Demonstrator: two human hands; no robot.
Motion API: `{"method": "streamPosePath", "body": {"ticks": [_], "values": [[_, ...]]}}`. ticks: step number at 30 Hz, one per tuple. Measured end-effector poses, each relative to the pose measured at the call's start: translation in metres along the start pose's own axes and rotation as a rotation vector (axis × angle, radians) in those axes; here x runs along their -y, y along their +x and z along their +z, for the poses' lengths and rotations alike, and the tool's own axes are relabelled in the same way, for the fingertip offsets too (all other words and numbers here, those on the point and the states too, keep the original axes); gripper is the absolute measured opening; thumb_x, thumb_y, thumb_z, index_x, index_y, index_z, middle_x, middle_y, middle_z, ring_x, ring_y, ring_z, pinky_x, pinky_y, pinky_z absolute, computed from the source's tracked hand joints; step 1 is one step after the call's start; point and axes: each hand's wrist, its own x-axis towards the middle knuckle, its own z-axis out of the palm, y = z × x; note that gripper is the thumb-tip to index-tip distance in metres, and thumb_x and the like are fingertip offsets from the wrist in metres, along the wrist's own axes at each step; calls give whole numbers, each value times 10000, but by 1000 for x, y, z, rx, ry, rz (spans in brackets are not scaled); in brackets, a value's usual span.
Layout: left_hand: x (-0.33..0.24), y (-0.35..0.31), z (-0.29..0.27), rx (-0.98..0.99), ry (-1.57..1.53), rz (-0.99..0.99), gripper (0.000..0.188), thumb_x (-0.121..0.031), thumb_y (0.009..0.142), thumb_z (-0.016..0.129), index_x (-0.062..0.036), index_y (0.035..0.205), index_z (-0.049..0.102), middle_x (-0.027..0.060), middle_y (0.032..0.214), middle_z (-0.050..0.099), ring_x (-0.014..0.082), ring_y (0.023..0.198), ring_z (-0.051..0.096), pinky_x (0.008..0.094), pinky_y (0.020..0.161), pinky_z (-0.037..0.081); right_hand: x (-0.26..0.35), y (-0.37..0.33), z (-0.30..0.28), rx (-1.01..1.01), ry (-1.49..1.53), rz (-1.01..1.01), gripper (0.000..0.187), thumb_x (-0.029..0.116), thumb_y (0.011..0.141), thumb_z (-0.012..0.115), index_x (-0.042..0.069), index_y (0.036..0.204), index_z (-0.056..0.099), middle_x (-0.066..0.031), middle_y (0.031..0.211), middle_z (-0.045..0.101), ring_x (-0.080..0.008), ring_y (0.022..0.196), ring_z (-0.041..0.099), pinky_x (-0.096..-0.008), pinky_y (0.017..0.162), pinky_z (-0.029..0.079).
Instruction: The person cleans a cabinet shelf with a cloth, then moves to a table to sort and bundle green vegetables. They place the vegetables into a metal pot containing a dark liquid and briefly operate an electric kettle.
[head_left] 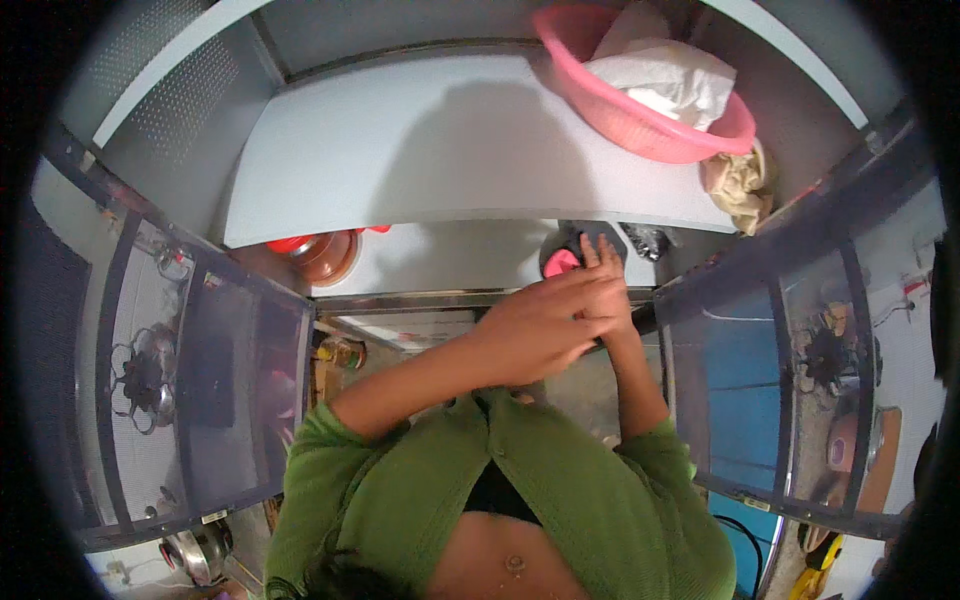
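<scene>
A person in a green top (390,490) is facing an open cabinet. The left hand (550,312) is lying across the right hand (610,285), its full grip hiding from view, so I cannot tell it. The right hand is extending open fingers near a pink item (560,263) and a dark item (570,234), both sitting on the lower shelf (450,265). A brown pot (328,258) is standing leftward. Above, a pink basin (625,130) is holding white material (675,80).
</scene>
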Motion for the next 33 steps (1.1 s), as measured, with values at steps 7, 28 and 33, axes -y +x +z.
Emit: {"method": "streamPosePath", "body": {"ticks": [7, 28, 33], "values": [[10, -136, -33, -333, -499, -742, 235, -57, 953, 561, -30, 1161, 669, 120, 1247, 628, 211, 1158, 590, 326, 979, 461, -11, 64, 54, -64, -189, -88, 551, 325, 904, 605, 86, 1384, 479, -231, 1414, 415, -473, 1293, 367, -586, 1065, 305], [-18, -316, 11, -456, -802, -1195, 246, -124, 980, 548, -44, 1184, 660, 85, 1096, 692, 156, 994, 651, 283, 868, 505, 191, 69, 118, -100, 166, -303, 444, 66, 756, 653, 187, 1183, 663, -134, 1268, 582, -356, 1128, 511, -445, 951, 403], [-37, -352, 35, -438, -726, -1230, 257, -141, 995, 531, -17, 1186, 649, 78, 1101, 690, 149, 1001, 645, 284, 880, 501, 295, -20, 140, 23, 365, -729, 461, 62, 717, 664, 217, 1151, 681, -25, 1323, 556, -309, 1141, 508, -426, 1000, 436]]}}
